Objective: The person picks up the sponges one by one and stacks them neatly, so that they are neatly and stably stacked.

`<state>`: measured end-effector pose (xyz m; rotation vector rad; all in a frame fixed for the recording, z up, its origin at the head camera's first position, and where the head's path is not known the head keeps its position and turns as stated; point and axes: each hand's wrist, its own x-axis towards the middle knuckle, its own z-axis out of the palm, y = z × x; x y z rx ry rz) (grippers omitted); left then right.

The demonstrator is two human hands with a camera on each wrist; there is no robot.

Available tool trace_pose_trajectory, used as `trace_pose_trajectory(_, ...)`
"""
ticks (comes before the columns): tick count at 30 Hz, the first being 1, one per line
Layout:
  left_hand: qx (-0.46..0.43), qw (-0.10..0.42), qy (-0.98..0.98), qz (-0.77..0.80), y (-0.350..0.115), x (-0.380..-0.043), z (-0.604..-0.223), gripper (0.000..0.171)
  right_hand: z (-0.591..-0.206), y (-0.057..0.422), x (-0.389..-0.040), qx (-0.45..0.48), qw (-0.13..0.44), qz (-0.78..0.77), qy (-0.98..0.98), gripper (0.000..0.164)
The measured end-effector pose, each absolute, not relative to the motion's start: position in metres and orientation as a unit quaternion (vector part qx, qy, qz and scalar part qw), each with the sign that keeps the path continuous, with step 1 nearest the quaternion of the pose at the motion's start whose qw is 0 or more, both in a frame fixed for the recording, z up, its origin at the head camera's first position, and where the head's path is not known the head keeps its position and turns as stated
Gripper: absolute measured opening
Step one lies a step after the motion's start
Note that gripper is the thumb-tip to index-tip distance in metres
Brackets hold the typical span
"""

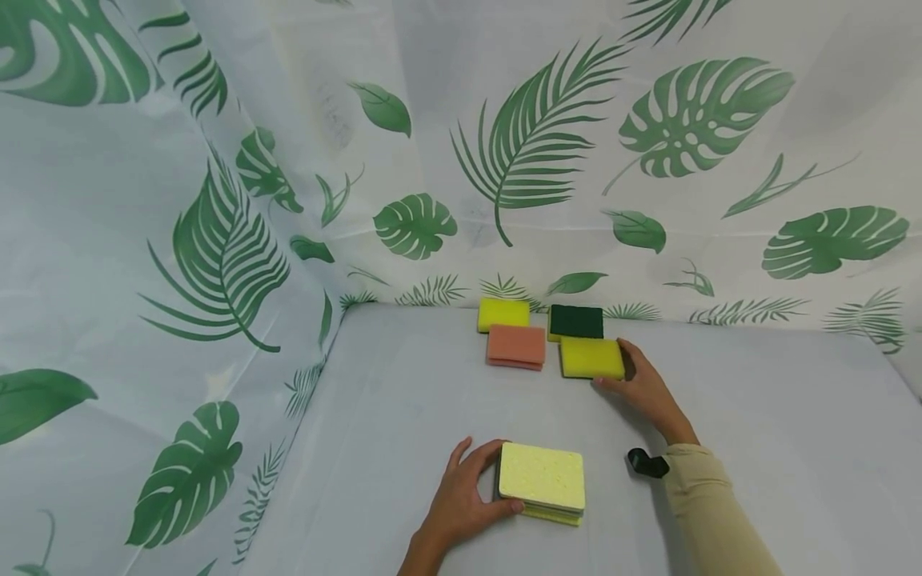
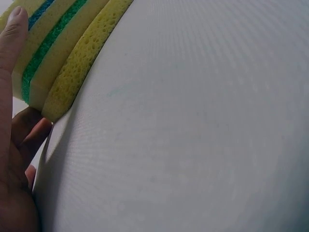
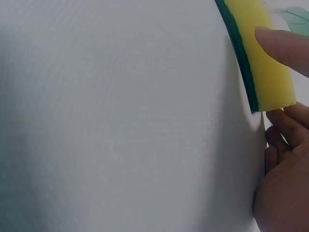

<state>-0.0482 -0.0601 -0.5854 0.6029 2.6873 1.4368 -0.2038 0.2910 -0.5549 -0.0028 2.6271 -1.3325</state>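
Observation:
Near the front of the table, my left hand (image 1: 461, 498) holds the left end of a stack of sponges (image 1: 542, 476), thumb along the front side and fingers behind. Pale yellow, blue and green layers show along the stack's side (image 2: 53, 53) in the left wrist view. Farther back, my right hand (image 1: 643, 386) pinches the right end of a yellow sponge (image 1: 592, 358) between thumb and fingers. Its dark green scouring side (image 3: 242, 58) faces down, close over the table. Just behind it lies another sponge (image 1: 576, 321) with its dark green side up.
A salmon-pink sponge (image 1: 516, 346) lies left of the right hand's sponge, with a bright yellow sponge (image 1: 503, 314) behind it. The white table (image 1: 403, 384) meets leaf-printed sheets (image 1: 461, 160) at its back and left. A small black device (image 1: 647, 463) sits at the right wrist.

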Motion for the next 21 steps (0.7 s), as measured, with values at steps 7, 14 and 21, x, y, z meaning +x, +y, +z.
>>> trace_pose_trajectory(7, 0.198, 0.012, 0.867, 0.457, -0.061, -0.0478, -0.5868, 0.086, -0.5559, 0.2887, -0.202, 0.022, 0.088, -0.461, 0.883, 0.1)
trace_pose_trajectory(14, 0.191, 0.019, 0.866, 0.461, -0.061, -0.047, -0.5863, 0.087, -0.5583, 0.2895, -0.2012, 0.02, 0.078, -0.464, 0.882, 0.098)
trace_pose_trajectory(21, 0.195, 0.016, 0.867, 0.459, -0.0602, -0.0485, -0.5882, 0.088, -0.5567, 0.2909, -0.1992, 0.027, 0.075, -0.468, 0.88, 0.096)
